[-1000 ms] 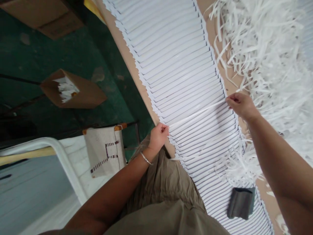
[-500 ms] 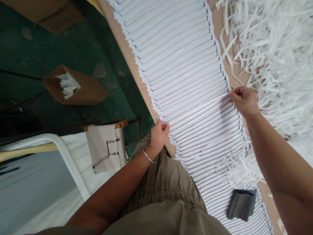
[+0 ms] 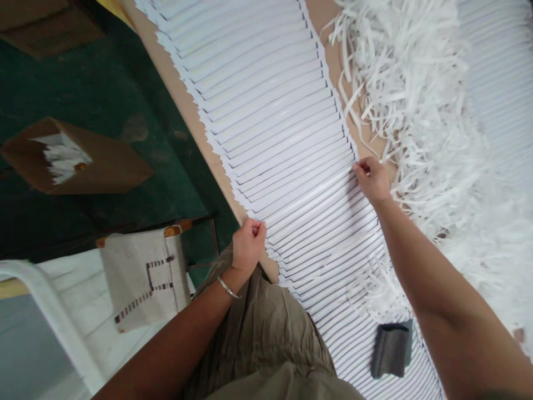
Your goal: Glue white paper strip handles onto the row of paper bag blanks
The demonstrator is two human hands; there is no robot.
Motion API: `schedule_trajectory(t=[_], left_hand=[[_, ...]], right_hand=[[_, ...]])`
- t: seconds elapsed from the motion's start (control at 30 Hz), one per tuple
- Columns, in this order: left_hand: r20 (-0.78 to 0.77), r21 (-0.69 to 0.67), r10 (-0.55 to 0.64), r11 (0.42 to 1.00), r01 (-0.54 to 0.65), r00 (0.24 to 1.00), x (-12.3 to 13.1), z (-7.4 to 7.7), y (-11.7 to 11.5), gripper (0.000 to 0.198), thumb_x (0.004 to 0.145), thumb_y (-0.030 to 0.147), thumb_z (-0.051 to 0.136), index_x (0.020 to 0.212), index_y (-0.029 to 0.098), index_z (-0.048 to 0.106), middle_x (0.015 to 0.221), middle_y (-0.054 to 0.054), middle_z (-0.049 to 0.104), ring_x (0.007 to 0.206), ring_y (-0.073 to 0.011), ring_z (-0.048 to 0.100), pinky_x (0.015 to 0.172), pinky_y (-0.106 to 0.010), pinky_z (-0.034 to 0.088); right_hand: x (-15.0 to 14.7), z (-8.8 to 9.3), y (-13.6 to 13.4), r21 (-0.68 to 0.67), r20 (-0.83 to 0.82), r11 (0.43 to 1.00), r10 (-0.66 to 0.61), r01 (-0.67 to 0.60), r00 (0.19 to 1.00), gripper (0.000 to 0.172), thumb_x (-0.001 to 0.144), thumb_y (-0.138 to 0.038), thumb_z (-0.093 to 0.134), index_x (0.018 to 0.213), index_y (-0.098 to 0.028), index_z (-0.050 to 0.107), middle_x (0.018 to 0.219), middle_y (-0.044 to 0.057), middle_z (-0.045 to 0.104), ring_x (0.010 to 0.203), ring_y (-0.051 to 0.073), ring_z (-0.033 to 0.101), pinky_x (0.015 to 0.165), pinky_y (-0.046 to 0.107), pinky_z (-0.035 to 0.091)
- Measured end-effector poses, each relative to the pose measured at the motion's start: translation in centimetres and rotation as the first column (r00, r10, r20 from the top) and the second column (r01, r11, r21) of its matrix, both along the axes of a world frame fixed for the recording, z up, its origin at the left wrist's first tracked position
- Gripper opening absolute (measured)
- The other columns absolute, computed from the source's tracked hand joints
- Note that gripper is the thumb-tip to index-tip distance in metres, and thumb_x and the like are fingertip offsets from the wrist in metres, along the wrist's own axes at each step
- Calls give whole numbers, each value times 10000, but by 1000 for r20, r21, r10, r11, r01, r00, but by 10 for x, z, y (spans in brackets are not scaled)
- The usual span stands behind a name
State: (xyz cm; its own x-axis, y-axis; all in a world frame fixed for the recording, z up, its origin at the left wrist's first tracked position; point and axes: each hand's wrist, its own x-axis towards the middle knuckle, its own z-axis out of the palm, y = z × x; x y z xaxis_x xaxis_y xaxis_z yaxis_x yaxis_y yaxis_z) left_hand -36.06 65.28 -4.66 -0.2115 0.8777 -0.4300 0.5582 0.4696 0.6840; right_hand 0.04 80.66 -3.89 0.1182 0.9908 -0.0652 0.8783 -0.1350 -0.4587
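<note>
A long row of overlapping white sheets (image 3: pixel 266 105) with dark edge lines and notched sides runs diagonally over the tan tabletop (image 3: pixel 170 83). Across the row a thin white strip (image 3: pixel 308 195) is stretched, close against the sheets. My left hand (image 3: pixel 249 244), wearing a bracelet, pinches the strip's near end at the row's left side. At the right side, the fingers of my right hand (image 3: pixel 373 180) are closed on its other end. Loose strips (image 3: pixel 381 289) lie on the sheets below my right hand, beside a dark grey folded piece (image 3: pixel 390 351).
A big heap of white strips (image 3: pixel 433 139) covers the table on the right, with more lined sheets (image 3: pixel 499 66) beyond. On the left are a woven-seat stool (image 3: pixel 141 278), an open cardboard box (image 3: pixel 104 166) holding white pieces on the green floor, and a white curved frame (image 3: pixel 54 322).
The whole view has shifted, so hands and table appear further left and slightly lower. Both hands still pinch the strip, which keeps about the same place across the sheets.
</note>
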Motion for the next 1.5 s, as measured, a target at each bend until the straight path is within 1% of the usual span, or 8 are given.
schedule_trajectory(t=[0.1, 0.23, 0.53, 0.7, 0.87, 1.07, 1.27, 1.5], left_hand=[[9, 10, -5, 1000, 5, 1000, 0, -1, 0, 216, 902, 398, 584, 774, 225, 575, 686, -23, 676, 652, -184, 642, 662, -288, 467], [10, 26, -5, 1000, 5, 1000, 0, -1, 0, 225, 904, 409, 577, 775, 225, 571, 685, -20, 678, 636, -179, 637, 640, -284, 466], [31, 44, -3, 999, 1, 1000, -2, -3, -7, 227, 914, 420, 572, 818, 216, 585, 711, -15, 675, 648, -167, 627, 657, -274, 471], [47, 81, -1, 997, -3, 999, 0, -5, -10, 223, 920, 412, 563, 846, 204, 594, 754, -26, 693, 654, -165, 636, 647, -271, 485], [55, 125, -21, 992, 14, 998, 0, -8, -11, 215, 924, 402, 560, 855, 201, 596, 727, -14, 677, 637, -155, 627, 646, -261, 486], [46, 116, -10, 993, 4, 999, -3, -10, -13, 219, 923, 403, 564, 844, 202, 595, 693, -6, 650, 612, -149, 607, 611, -255, 466], [8, 95, -25, 995, 24, 1000, 0, -9, -7, 211, 917, 390, 573, 819, 204, 591, 711, -16, 676, 644, -159, 637, 634, -257, 471], [-27, 76, -16, 997, 18, 1000, 1, -7, -4, 189, 897, 371, 588, 801, 208, 592, 688, -17, 680, 640, -165, 646, 648, -264, 475]], right_hand=[[-7, 2, 1, 19, 18, 998, -52, 52, 998, 152, 868, -365, 569, 837, -218, 593, 733, 18, 629, 681, 174, 569, 678, 299, 452], [-9, 1, 2, 36, 71, 999, -35, 32, 997, 140, 869, -357, 554, 826, -226, 579, 788, 42, 656, 728, 188, 573, 719, 309, 456], [-11, 0, -1, 42, 132, 999, 26, -32, 991, 115, 925, -333, 477, 905, -242, 544, 893, 64, 647, 820, 212, 586, 765, 321, 452], [-10, -3, -3, 102, 97, 994, 39, -49, 995, 89, 931, -321, 472, 916, -248, 520, 871, 46, 616, 796, 205, 569, 762, 321, 441], [-6, -9, -4, 162, 42, 986, 31, -37, 999, 71, 923, -316, 485, 908, -250, 507, 826, 30, 579, 769, 204, 553, 738, 323, 433], [-10, -6, -4, 130, 79, 989, 62, -72, 995, 84, 935, -324, 497, 907, -249, 519, 841, 31, 588, 776, 201, 562, 743, 318, 440], [-11, -7, -2, 110, 72, 994, -12, 4, 997, 93, 917, -323, 507, 865, -247, 519, 835, 36, 607, 755, 198, 553, 742, 319, 447], [-14, -4, 0, 58, 93, 998, -28, 23, 995, 100, 888, -329, 521, 834, -245, 528, 826, 36, 621, 749, 197, 556, 741, 323, 440]])
